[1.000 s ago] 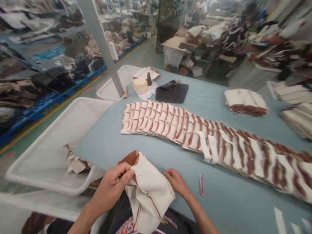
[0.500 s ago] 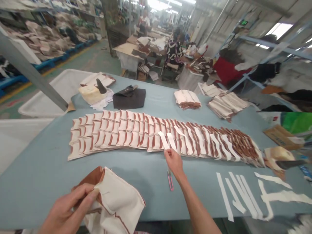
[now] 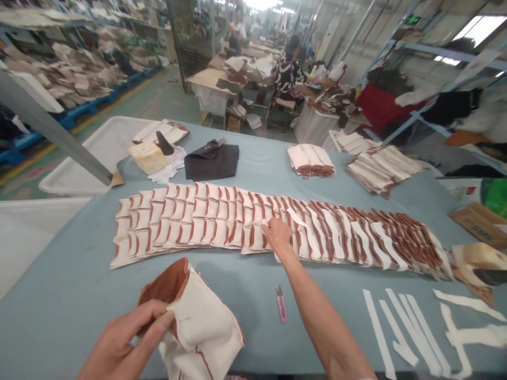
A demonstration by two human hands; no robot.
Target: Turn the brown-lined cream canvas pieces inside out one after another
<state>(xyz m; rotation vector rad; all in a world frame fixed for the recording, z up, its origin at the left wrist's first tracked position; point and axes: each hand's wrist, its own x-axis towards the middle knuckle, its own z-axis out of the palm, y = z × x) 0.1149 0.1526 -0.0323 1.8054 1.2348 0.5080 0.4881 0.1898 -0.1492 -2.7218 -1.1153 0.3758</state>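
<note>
Left hand [image 3: 122, 343] cut off at bottom, canvas pouch [image 3: 204, 327] cut off below, cardboard box [image 3: 481, 224], its print too small to read

Bright, even overhead light, ceiling lamps [image 3: 261, 4] at 12 and window [image 3: 477, 29] glaring at 2, only soft shadows on table [image 3: 79, 285], wide-angle bend curving post [image 3: 47, 126] at 9–10, slight blur on left hand [image 3: 127, 338] at 7, far background soft.
</note>
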